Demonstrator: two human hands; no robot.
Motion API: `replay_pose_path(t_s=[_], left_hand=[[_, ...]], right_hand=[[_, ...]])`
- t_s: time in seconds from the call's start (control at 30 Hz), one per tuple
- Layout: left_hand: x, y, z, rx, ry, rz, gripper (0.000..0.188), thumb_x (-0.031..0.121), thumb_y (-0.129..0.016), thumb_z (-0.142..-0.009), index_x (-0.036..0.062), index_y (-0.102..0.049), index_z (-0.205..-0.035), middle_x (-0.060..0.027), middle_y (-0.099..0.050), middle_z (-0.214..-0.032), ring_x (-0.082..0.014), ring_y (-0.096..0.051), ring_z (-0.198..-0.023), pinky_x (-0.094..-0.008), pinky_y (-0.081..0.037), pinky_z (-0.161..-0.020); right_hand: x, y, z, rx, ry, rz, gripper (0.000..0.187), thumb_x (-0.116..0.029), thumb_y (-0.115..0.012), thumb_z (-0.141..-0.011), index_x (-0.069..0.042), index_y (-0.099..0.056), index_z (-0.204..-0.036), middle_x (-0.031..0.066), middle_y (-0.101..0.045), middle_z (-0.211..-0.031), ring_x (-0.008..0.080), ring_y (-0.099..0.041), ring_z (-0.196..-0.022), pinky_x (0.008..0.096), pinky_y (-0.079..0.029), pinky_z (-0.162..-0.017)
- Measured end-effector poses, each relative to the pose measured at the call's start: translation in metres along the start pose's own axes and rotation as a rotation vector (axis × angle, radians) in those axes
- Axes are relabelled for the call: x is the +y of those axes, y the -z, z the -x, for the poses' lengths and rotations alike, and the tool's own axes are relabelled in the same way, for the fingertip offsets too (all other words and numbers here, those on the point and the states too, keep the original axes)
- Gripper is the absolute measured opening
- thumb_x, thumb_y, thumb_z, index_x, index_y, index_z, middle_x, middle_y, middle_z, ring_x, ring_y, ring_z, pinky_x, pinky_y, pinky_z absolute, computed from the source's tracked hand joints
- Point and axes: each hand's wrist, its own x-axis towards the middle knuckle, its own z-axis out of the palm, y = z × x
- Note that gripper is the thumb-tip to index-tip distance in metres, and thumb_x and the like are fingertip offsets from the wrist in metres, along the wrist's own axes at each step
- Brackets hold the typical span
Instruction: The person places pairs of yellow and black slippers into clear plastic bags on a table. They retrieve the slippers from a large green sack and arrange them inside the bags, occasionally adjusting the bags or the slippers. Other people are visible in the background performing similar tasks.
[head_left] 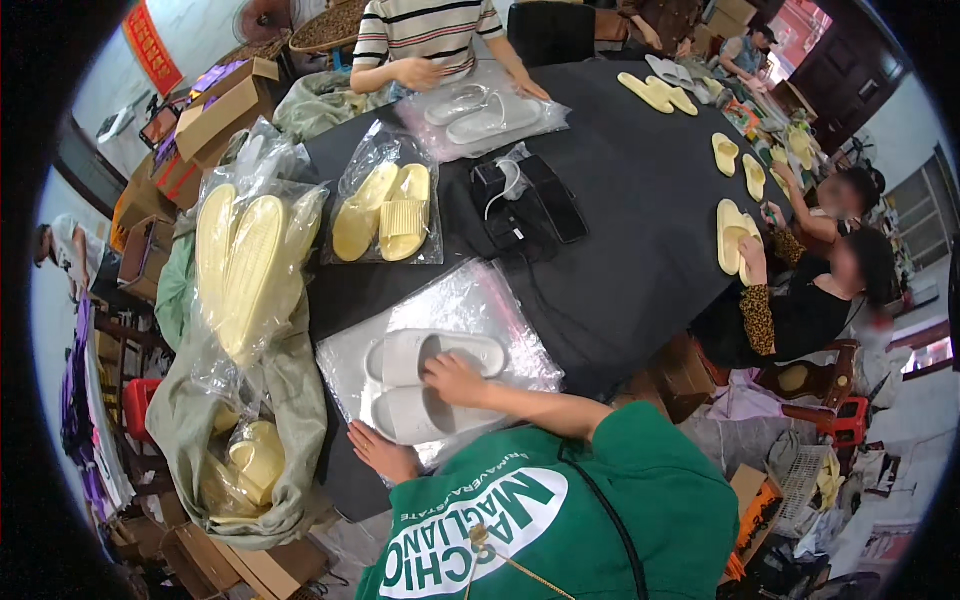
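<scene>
A pair of light grey slide slippers (397, 358) lies side by side on a stack of clear plastic bags (520, 340) at the near edge of the table. My right hand (457, 380) reaches in from the right over the pair, its bent fingers closed on the slipper at the strap opening. The fingertips are partly hidden. Flat against the near left corner of the stack rests my left hand (382, 453), fingers stretched out and holding nothing.
Left of the stack stands a sack (290, 440) of bagged yellow slippers. A bagged yellow pair (403, 225) and black electronic gear with a cable (555, 200) lie beyond, on the black table (630, 200). Across it, a person in a striped shirt handles bagged grey slippers (495, 120); others work at right.
</scene>
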Motion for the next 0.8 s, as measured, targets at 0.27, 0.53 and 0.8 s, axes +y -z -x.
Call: replay_pose_path(t_s=[0.27, 0.53, 0.8], left_hand=[[-0.007, -0.018, -0.003, 0.055, -0.019, -0.017, 0.06, 0.03, -0.045, -0.09, -0.0042, -0.031, -0.138, -0.0236, -0.034, -0.141, -0.0386, -0.031, -0.131, -0.0511, -0.023, -0.106], [-0.011, -0.016, 0.001, -0.007, -0.023, -0.047, 0.072, 0.037, -0.05, -0.085, -0.0041, -0.028, -0.139, -0.0219, -0.029, -0.144, -0.0364, -0.023, -0.136, -0.0502, -0.02, -0.108], [-0.002, -0.008, -0.001, -0.027, 0.096, -0.021, 0.068, 0.035, -0.046, -0.088, -0.0029, -0.026, -0.141, -0.0208, -0.029, -0.145, -0.0336, -0.024, -0.136, -0.0486, -0.02, -0.109]], right_hand=[[0.061, 0.019, -0.037, 0.058, -0.406, 0.123, 0.025, -0.02, -0.062, -0.074, -0.011, -0.064, -0.097, 0.0099, -0.052, -0.109, 0.032, -0.049, -0.101, 0.0513, -0.038, -0.087], [-0.017, 0.079, -0.028, 0.064, -0.224, -0.148, 0.018, -0.004, -0.057, -0.066, -0.003, -0.063, -0.083, 0.0145, -0.051, -0.099, 0.0352, -0.05, -0.091, 0.0478, -0.045, -0.073], [0.021, 0.013, -0.017, 0.075, -0.172, 0.012, 0.023, -0.011, -0.058, -0.07, -0.009, -0.063, -0.092, 0.0075, -0.051, -0.104, 0.0299, -0.048, -0.098, 0.0449, -0.039, -0.085]])
